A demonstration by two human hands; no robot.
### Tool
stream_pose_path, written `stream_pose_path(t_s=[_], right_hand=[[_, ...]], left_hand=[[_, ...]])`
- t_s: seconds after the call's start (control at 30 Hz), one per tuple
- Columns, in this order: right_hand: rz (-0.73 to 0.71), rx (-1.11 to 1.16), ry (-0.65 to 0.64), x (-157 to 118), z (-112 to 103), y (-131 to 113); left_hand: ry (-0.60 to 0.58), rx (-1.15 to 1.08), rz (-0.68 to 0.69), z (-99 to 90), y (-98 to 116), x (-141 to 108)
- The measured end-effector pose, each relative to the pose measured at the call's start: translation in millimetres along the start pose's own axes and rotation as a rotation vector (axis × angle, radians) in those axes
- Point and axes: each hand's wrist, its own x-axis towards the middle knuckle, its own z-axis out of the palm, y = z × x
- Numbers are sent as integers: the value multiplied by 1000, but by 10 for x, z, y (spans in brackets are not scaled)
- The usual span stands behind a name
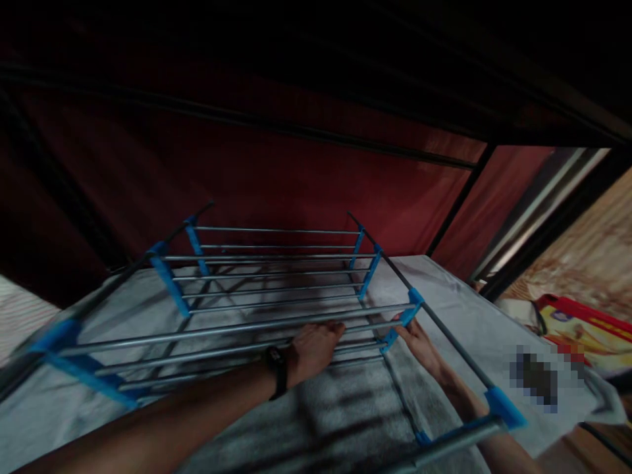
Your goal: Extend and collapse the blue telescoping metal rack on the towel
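Observation:
A rack of grey metal tubes (276, 230) and blue plastic connectors (166, 284) lies before me on a whitish cloth. My left hand (313, 349), with a dark band on its wrist, closes around one of the nearer cross tubes (222, 355). At that row's right end, my right hand (419, 343) grips a blue connector (405, 315) where the cross tubes meet it. Its fingertips are partly hidden behind the connector. A long side tube (454, 342) runs above my right forearm. Closest to me, another tube (459, 438) ends in a blue connector (506, 407).
Dark red sheeting (276, 171) on a dark frame (464, 197) stands behind the rack. To the right lie a red and yellow package (587, 329) and a blurred-out dark object (536, 378) on the cloth (444, 283). A patterned surface (577, 243) lies beyond.

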Motion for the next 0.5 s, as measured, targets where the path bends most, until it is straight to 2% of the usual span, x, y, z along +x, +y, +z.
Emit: stream_pose_path(t_s=[0.1,0.2,0.3,0.37,0.5], right_hand=[[32,-12,-6,-7,-32,25],[85,-86,21,53,-90,160],[111,-139,-14,108,-139,334],[130,-160,-8,121,-161,431],[160,-162,21,122,-182,521]], left_hand=[[56,107,-24,28,31,-121],[129,141,-28,40,-68,-266],[124,175,-63,52,-219,-403],[126,189,-37,64,-291,-451],[135,185,15,72,-327,-453]])
